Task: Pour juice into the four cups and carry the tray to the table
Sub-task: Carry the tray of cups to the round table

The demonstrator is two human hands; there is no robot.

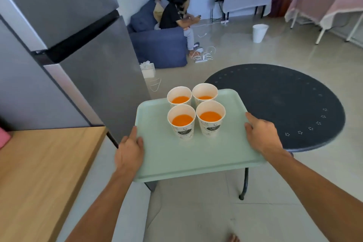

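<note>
Now 4 orange-filled cups (196, 112) on mint tray (188, 155)

The tray (186, 155) by the left hand (128, 153) is looking pale green. The cups (183, 133) are showing white with dark drawings, their juice (180, 120) glowing orange. Past the right hand (263, 135), the bench (284, 104) is looking black with white dots.

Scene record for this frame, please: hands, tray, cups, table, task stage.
left hand: holds tray at its left edge
right hand: holds tray's right edge
tray: pale green, overlaps table near-left rim in view; contact unclear
cups: four, two by two, upright on tray
juice: orange, in all four
table: round, dark, ahead-right
stage: poured; tray not yet released
</note>
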